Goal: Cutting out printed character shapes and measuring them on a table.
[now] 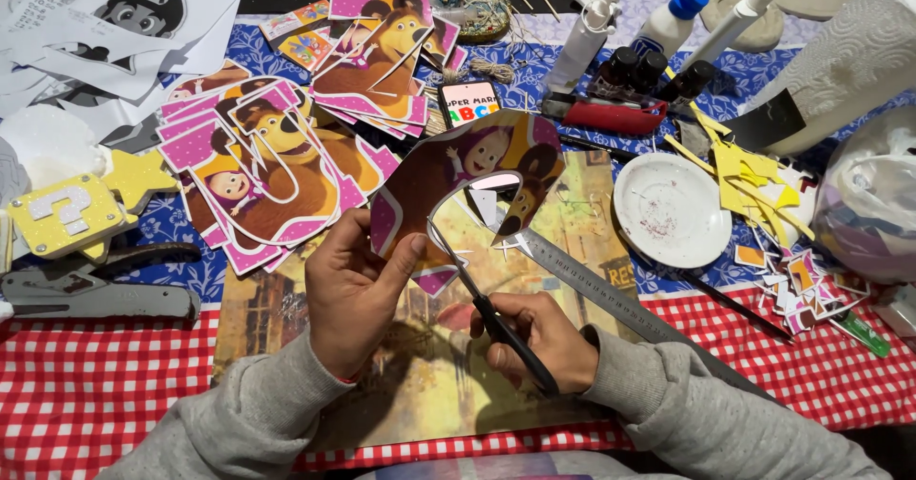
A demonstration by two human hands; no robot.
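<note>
The left hand [355, 284] holds a printed cutout [458, 170] up over a board [429, 385] in the near middle, with the right hand [539, 342] just right of it and nearer, gripping scissors [477, 289] whose blades reach into the cutout. A ruler [592, 284] lies slanting on the board's right side, a plate [673, 211] sits right of the board, paper scraps [749, 170] lie right of the plate, and bottles [658, 60] stand far behind it. A stack of cutouts [272, 165] lies left of the held one, with a block [67, 215] at the far left and a stapler [95, 294] near of that.
</note>
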